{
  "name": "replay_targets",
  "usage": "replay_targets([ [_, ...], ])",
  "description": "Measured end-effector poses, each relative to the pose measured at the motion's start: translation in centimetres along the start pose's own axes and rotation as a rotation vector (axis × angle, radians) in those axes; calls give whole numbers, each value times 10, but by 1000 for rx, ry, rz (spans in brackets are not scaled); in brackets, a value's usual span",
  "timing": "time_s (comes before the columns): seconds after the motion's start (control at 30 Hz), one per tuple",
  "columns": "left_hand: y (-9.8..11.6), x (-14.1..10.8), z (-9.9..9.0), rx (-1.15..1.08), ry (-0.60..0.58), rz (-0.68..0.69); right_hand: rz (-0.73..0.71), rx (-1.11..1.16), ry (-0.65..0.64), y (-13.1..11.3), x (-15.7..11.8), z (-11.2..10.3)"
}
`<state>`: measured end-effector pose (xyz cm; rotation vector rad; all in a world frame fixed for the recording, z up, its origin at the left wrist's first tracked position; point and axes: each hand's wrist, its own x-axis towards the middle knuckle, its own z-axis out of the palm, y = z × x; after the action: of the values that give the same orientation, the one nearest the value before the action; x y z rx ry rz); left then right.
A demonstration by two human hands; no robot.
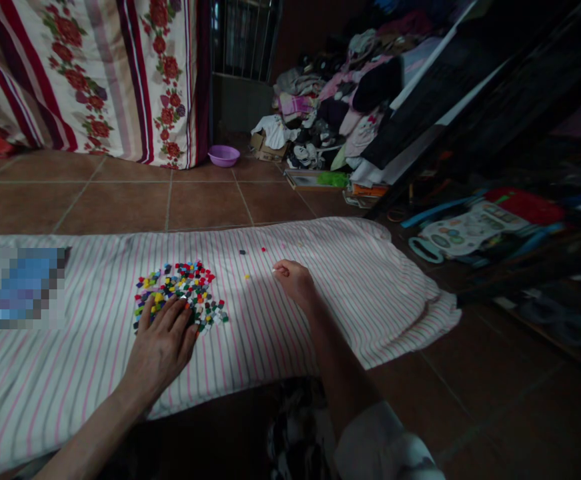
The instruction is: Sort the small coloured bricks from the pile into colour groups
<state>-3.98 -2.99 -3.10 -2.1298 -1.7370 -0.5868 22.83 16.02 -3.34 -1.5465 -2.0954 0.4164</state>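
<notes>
While left hand (163, 347) lies flat, fingers apart, on bead pile (183, 293), right hand (295, 281) fingers pinch together mid-cloth (370, 293); bare cloth toward right edge.

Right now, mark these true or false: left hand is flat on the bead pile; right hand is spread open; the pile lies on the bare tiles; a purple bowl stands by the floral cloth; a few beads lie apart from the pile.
1. Left hand is flat on the bead pile: true.
2. Right hand is spread open: false, its fingers are curled in.
3. The pile lies on the bare tiles: false, it lies on the striped cloth.
4. A purple bowl stands by the floral cloth: true.
5. A few stray beads lie apart from the pile: true.
</notes>
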Motion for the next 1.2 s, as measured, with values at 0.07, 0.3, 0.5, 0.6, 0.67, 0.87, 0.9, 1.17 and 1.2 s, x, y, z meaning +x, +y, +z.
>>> replay_targets([
  [0.07, 0, 0, 0, 1, 11, 5, -5, -14, -19, 0, 0, 1],
  [0.3, 0, 2, -1, 12, 9, 19, -18, -49, -30, -1, -2, 4],
  [0.5, 1, 2, -2, 10, 1, 7, -30, -69, -41, -2, -3, 3],
  [0.6, 1, 2, -1, 4, 5, 6, -22, -49, -45, -3, -3, 1],
  [0.67, 0, 1, 0, 0, 2, 4, -26, -32, -40, -3, -3, -1],
  [0.87, 1, 2, 0, -4, -10, -17, -30, -1, 69, -13, 0, -9],
  [0.9, 2, 2, 0, -4, -9, -20, -57, 18, 74, -18, 0, -9],
  [1.17, 2, 4, -4, -5, -33, -38, -378, 262, -322, -71, -22, 0],
  [1.2, 2, 4, -4, -7, -37, -43, -406, 266, -378, -76, -26, 2],
])
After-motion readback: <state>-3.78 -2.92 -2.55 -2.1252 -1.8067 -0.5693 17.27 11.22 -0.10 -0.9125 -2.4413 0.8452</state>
